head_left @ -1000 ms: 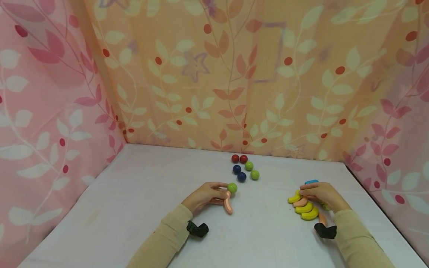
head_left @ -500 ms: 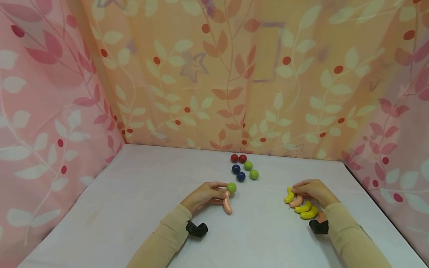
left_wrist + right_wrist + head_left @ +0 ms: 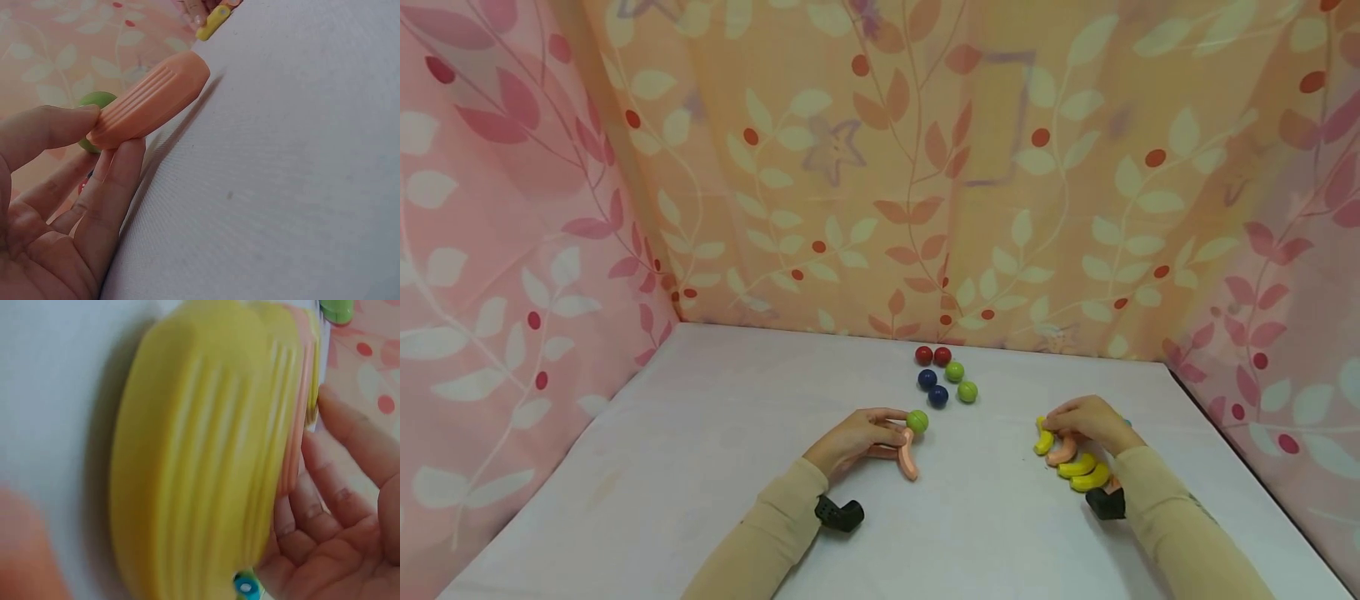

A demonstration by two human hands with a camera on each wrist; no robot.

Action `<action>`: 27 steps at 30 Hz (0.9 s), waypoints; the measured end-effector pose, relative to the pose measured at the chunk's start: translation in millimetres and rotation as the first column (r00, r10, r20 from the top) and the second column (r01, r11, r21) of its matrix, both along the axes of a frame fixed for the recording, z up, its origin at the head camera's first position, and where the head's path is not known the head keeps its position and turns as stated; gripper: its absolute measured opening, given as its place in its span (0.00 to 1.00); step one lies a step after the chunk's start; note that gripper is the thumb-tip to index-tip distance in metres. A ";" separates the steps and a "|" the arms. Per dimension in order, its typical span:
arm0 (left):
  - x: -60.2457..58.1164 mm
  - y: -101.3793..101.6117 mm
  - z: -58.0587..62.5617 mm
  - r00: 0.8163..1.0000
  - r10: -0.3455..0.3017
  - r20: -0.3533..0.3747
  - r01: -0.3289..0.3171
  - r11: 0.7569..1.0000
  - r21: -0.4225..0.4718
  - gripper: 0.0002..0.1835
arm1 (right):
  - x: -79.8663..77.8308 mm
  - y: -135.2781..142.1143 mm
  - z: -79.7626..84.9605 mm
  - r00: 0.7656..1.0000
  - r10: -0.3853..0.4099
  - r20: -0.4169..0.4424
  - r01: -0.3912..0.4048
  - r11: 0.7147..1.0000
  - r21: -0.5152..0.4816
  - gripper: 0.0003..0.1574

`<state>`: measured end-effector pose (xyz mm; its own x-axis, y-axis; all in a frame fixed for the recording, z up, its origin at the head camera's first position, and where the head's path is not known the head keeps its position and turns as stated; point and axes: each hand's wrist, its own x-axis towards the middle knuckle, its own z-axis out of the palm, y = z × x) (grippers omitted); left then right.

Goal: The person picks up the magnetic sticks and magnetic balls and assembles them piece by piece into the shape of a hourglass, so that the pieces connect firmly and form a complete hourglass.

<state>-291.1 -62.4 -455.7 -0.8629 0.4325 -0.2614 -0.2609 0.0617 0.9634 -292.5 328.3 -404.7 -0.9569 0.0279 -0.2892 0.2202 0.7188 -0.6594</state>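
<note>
Peach piece (image 3: 907, 457); green ball (image 3: 917, 422), blue balls (image 3: 937, 397) beyond.

Ball cluster (image 3: 954, 372): on the table (image 3: 985, 525), toward its rear; fabric wall (image 3: 842, 225) behind.
Left hand (image 3: 863, 435): left of the cluster; lone curved piece (image 3: 908, 460) at its fingertips, single ball (image 3: 917, 422) just behind.
Right hand (image 3: 1092, 422): right of the cluster, at the end piece (image 3: 1043, 442) of a curved-piece row (image 3: 1077, 466).
</note>
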 end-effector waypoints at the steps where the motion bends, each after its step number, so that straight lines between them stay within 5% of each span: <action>1: 0.1 0.0 0.2 1.000 0.001 0.002 -0.001 1.000 -0.001 0.27 | -1.1 -1.5 0.2 1.000 -0.004 -0.002 0.004 1.000 0.007 0.26; 15: -0.1 -0.6 -0.5 1.000 -0.010 0.000 0.010 1.000 0.005 0.26 | -9.1 -18.4 2.4 1.000 -0.006 -0.007 0.006 0.998 0.060 0.21; 27: 0.9 0.7 1.5 1.000 0.004 0.009 -0.004 1.000 0.016 0.25 | -9.0 -53.9 -0.3 0.995 -0.074 0.072 0.079 0.995 -0.064 0.21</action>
